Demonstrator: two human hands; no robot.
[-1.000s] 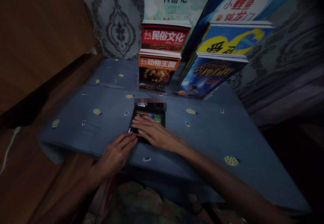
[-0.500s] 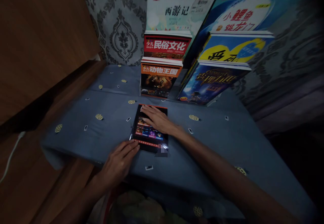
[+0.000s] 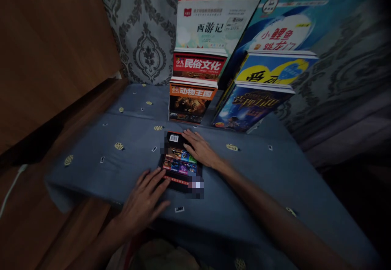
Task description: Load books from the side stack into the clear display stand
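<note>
A black book [image 3: 180, 166] lies flat on the cloth-covered table [image 3: 91, 176], its barcode at the far end and rows of small coloured pictures across its middle. Fingers of my left hand [image 3: 145, 200] are spread, with the tips on the near left edge of the book. My right hand [image 3: 200, 148] rests open across the far right part of the cover, fingers stretched away from me. Blurred patches hide the near right corner and a bit of the left edge.
Behind the book stand upright books in two columns: an orange one with a lion [image 3: 191, 103], a red one [image 3: 198, 64], a dark blue one [image 3: 252, 107] and a blue-yellow one [image 3: 275, 68]. A patterned curtain [image 3: 146, 38] hangs behind. Wooden furniture [image 3: 55, 58] is at left.
My right hand has slid right over the book, uncovering the barcode. The fingers of my left hand have spread apart. The whole view has shifted slightly, bringing more of the upright books into sight.
</note>
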